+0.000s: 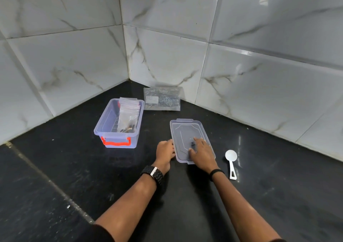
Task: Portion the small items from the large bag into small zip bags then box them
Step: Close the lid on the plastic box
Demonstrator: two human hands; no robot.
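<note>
Left hand (165, 150) touching lid (185, 132) edge, fingers relaxed; right hand (201, 151) flat atop it. Box (118, 125) with zip bags (129, 112) beyond left hand.

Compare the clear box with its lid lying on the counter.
The box stands open left of the hands and holds small zip bags; the lid lies flat to its right, with only a few small dark items on it. The box has an orange latch; the lid shows none. No hand touches the box; the left hand and right hand are at the lid. Both are translucent plastic.
</note>
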